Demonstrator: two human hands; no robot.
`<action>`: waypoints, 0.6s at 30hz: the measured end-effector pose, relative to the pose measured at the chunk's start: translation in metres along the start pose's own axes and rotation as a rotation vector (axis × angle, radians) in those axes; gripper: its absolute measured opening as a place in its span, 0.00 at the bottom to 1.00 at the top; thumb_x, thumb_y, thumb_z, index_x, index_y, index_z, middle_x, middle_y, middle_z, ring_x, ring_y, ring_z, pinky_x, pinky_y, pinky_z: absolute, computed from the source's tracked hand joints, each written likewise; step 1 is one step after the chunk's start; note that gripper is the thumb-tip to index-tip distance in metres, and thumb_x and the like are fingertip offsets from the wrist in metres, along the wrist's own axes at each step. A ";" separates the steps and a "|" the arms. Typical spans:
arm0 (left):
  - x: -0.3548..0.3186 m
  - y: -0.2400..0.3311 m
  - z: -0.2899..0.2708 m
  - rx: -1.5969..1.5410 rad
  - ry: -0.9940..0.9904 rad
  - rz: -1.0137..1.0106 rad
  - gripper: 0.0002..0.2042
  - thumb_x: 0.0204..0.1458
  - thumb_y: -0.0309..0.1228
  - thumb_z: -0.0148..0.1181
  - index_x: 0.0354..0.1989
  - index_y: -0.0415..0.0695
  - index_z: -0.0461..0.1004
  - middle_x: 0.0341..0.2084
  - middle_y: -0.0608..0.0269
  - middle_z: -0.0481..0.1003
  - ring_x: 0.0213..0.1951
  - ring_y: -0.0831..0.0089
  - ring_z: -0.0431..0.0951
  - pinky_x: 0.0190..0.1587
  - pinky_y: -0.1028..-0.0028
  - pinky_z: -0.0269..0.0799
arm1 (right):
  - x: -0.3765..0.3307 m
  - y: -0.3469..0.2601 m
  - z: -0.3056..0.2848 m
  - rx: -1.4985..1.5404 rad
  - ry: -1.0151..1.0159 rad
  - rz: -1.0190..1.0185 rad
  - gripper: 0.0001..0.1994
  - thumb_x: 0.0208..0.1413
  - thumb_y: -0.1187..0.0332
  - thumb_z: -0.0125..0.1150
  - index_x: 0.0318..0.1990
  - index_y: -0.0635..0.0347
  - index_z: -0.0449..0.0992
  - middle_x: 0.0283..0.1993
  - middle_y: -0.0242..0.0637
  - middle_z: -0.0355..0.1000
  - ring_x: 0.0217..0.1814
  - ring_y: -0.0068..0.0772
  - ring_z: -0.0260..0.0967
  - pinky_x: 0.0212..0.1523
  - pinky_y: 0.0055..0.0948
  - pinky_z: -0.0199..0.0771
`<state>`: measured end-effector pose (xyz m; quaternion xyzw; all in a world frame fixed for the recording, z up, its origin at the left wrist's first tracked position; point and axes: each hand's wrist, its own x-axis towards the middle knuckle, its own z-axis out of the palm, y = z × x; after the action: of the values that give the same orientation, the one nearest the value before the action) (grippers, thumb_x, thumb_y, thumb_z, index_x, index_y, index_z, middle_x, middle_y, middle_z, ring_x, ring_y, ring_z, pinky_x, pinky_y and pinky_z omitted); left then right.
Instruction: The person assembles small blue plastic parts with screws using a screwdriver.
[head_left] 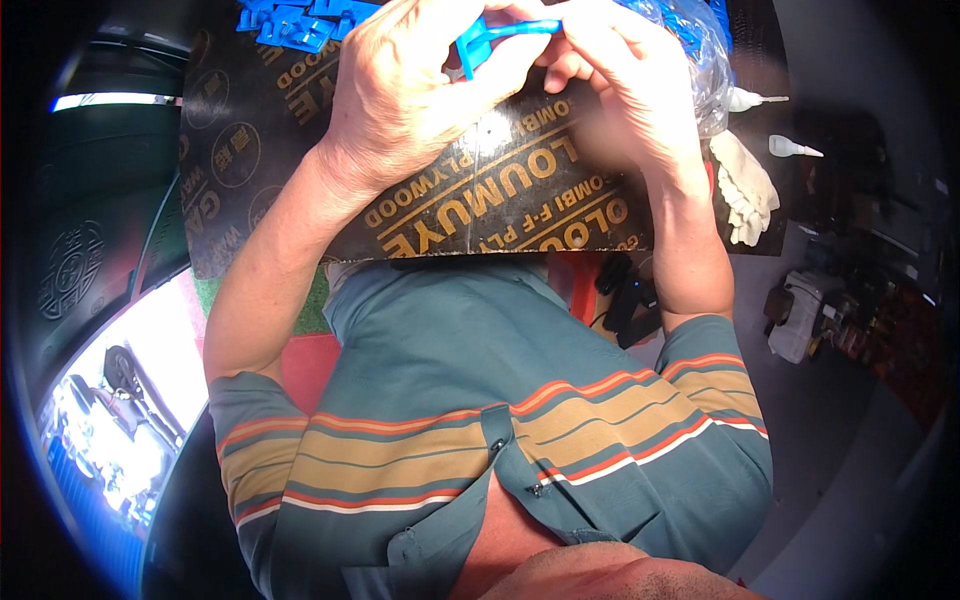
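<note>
Near the top of the view, my left hand (400, 95) is closed around a small blue plastic part (478, 50) with a flat plate and a thin arm sticking out to the right. The fingertips of my right hand (635, 85) pinch the end of that thin arm. Both hands are raised over a dark plywood board (440, 215) with yellow print. Some of my left fingers are hidden behind the part and the palm. Beyond my left hand lies a pile of similar blue plastic parts (290, 28), cut off by the upper edge.
Right of my right hand sits a clear plastic bag (712, 95) with blue pieces in it. Two small white nozzle-tipped pieces (790, 147) lie at the board's right side, by a crumpled cream glove (745, 190). The board's front edge (480, 255) runs close to my body.
</note>
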<state>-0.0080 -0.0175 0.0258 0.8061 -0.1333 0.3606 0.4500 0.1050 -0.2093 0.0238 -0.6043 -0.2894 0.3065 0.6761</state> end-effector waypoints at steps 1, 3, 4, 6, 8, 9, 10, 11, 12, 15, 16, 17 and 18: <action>-0.001 -0.003 0.001 0.001 0.000 0.000 0.13 0.51 0.23 0.71 0.45 0.38 0.78 0.35 0.55 0.81 0.33 0.68 0.83 0.36 0.72 0.77 | 0.000 0.000 0.000 -0.002 -0.013 0.007 0.13 0.66 0.66 0.63 0.50 0.68 0.80 0.40 0.39 0.78 0.37 0.28 0.76 0.41 0.25 0.77; -0.004 -0.009 0.004 -0.027 0.028 0.032 0.13 0.51 0.23 0.71 0.45 0.38 0.78 0.35 0.55 0.81 0.33 0.68 0.83 0.36 0.72 0.77 | 0.000 -0.003 0.003 0.005 -0.021 0.016 0.14 0.66 0.65 0.62 0.51 0.68 0.80 0.41 0.39 0.77 0.38 0.28 0.76 0.41 0.25 0.77; -0.005 -0.009 0.003 -0.025 0.028 0.031 0.13 0.51 0.23 0.71 0.45 0.38 0.78 0.35 0.55 0.81 0.33 0.68 0.83 0.36 0.72 0.77 | 0.001 -0.003 0.004 0.013 -0.029 0.025 0.14 0.67 0.65 0.62 0.51 0.68 0.80 0.42 0.40 0.77 0.38 0.28 0.76 0.41 0.25 0.77; -0.004 -0.007 0.004 -0.041 0.025 -0.007 0.13 0.51 0.23 0.71 0.45 0.37 0.78 0.35 0.55 0.81 0.33 0.68 0.83 0.36 0.72 0.77 | 0.001 -0.003 0.003 0.018 -0.031 0.035 0.15 0.67 0.65 0.61 0.52 0.68 0.80 0.43 0.40 0.77 0.39 0.28 0.76 0.42 0.25 0.77; -0.006 -0.013 0.008 -0.054 0.031 -0.006 0.13 0.51 0.23 0.71 0.45 0.37 0.79 0.35 0.55 0.81 0.33 0.68 0.83 0.36 0.71 0.77 | 0.001 -0.003 0.002 0.025 -0.035 0.046 0.15 0.68 0.64 0.61 0.53 0.68 0.79 0.44 0.40 0.77 0.40 0.29 0.76 0.42 0.25 0.77; -0.007 -0.014 0.009 -0.067 0.038 -0.006 0.13 0.51 0.23 0.71 0.45 0.37 0.79 0.35 0.55 0.81 0.33 0.68 0.83 0.36 0.71 0.77 | 0.001 -0.003 0.002 0.020 -0.033 0.046 0.15 0.68 0.65 0.61 0.53 0.68 0.79 0.44 0.40 0.77 0.40 0.29 0.76 0.42 0.25 0.77; -0.007 -0.013 0.008 -0.065 0.038 -0.007 0.13 0.51 0.23 0.71 0.45 0.37 0.79 0.35 0.55 0.81 0.33 0.68 0.83 0.36 0.71 0.77 | 0.001 -0.003 0.002 0.015 -0.032 0.046 0.15 0.67 0.65 0.61 0.53 0.68 0.79 0.44 0.40 0.77 0.41 0.28 0.76 0.42 0.25 0.77; -0.006 -0.010 0.007 -0.045 0.029 -0.019 0.13 0.51 0.23 0.71 0.45 0.38 0.79 0.35 0.55 0.81 0.33 0.68 0.83 0.36 0.71 0.77 | 0.001 -0.003 0.002 0.015 -0.031 0.046 0.15 0.67 0.65 0.61 0.53 0.68 0.79 0.44 0.40 0.77 0.41 0.28 0.76 0.42 0.25 0.77; -0.005 -0.007 0.006 -0.025 0.020 -0.032 0.13 0.51 0.23 0.71 0.45 0.38 0.79 0.35 0.55 0.81 0.33 0.67 0.83 0.36 0.71 0.77 | 0.001 -0.001 0.001 0.028 -0.025 0.038 0.15 0.67 0.65 0.62 0.53 0.68 0.79 0.43 0.40 0.77 0.40 0.28 0.76 0.42 0.25 0.77; -0.002 -0.003 0.003 -0.042 0.005 -0.044 0.13 0.52 0.23 0.70 0.45 0.38 0.79 0.35 0.55 0.81 0.34 0.67 0.83 0.36 0.71 0.78 | 0.000 0.000 0.000 0.030 -0.010 0.034 0.15 0.66 0.65 0.63 0.52 0.67 0.79 0.42 0.39 0.77 0.39 0.27 0.76 0.42 0.25 0.76; -0.003 -0.005 0.003 -0.042 0.005 -0.044 0.13 0.52 0.23 0.70 0.45 0.38 0.79 0.35 0.55 0.81 0.34 0.67 0.83 0.36 0.71 0.78 | 0.000 -0.001 -0.001 0.018 -0.001 0.037 0.14 0.66 0.65 0.63 0.51 0.67 0.79 0.42 0.38 0.77 0.38 0.27 0.76 0.42 0.25 0.76; -0.004 -0.008 0.005 -0.047 0.014 -0.027 0.13 0.52 0.23 0.70 0.45 0.38 0.78 0.35 0.55 0.81 0.34 0.67 0.83 0.36 0.70 0.78 | 0.000 0.000 -0.001 0.018 -0.002 0.037 0.14 0.66 0.65 0.63 0.51 0.67 0.79 0.42 0.38 0.77 0.38 0.27 0.76 0.42 0.25 0.76; -0.005 -0.009 0.006 -0.053 0.023 -0.011 0.13 0.52 0.23 0.70 0.45 0.38 0.78 0.36 0.55 0.81 0.34 0.67 0.83 0.36 0.70 0.78 | 0.000 0.000 -0.001 0.014 0.000 0.034 0.14 0.66 0.65 0.63 0.51 0.67 0.80 0.41 0.38 0.77 0.37 0.26 0.76 0.42 0.24 0.75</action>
<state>-0.0038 -0.0178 0.0152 0.7904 -0.1332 0.3638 0.4745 0.1060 -0.2096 0.0237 -0.6044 -0.2771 0.3199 0.6750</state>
